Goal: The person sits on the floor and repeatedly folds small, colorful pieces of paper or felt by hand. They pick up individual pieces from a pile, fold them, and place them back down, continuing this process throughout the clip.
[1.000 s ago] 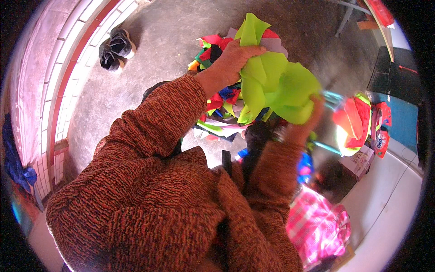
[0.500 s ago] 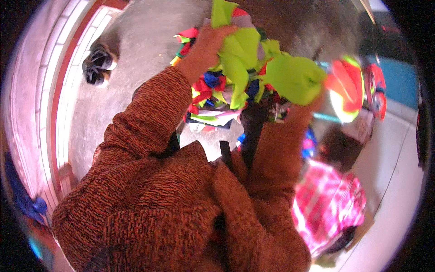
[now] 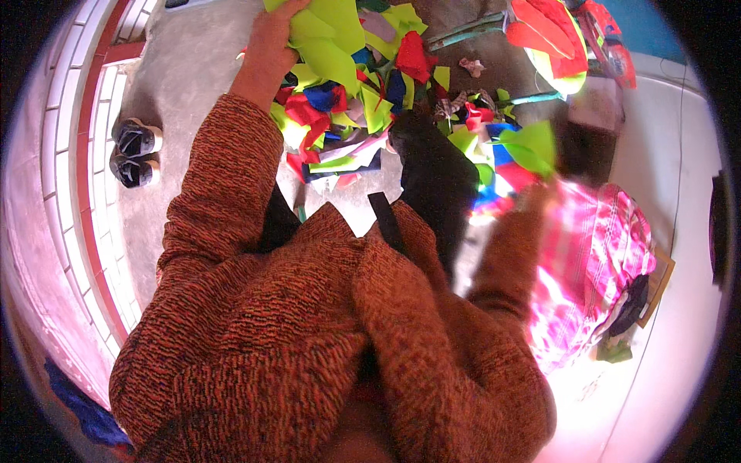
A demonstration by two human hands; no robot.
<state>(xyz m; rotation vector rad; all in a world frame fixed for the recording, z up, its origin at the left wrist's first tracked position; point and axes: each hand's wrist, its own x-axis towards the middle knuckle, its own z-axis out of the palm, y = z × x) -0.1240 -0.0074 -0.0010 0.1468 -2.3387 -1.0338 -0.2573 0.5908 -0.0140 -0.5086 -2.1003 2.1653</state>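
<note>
At the upper left, my left hand (image 3: pixel 272 38) is closed on a large lime-green fabric piece (image 3: pixel 328 38), which hangs over a heap of cloth scraps (image 3: pixel 312 116) in red, blue, lime and grey. My right hand (image 3: pixel 536 197), smeared by motion, is low on the right beside a second, smaller scrap pile (image 3: pixel 482 166). A lime-green fabric scrap (image 3: pixel 532 147) sticks up from its fingertips. The exact grip of those fingers is blurred.
Dark shoes (image 3: pixel 135 150) stand on the floor at the left, near the tiled step. A pink checked cloth (image 3: pixel 590 255) lies at the right. Beyond it are a dark box (image 3: pixel 590 139) and an orange and lime bundle (image 3: pixel 548 38). My dark-clad leg (image 3: pixel 436 170) separates the two piles.
My right hand has carried a lime-green scrap away from the left hand, down to the right-hand pile. My left hand keeps its lime fabric. The view has shifted, so things sit higher.
</note>
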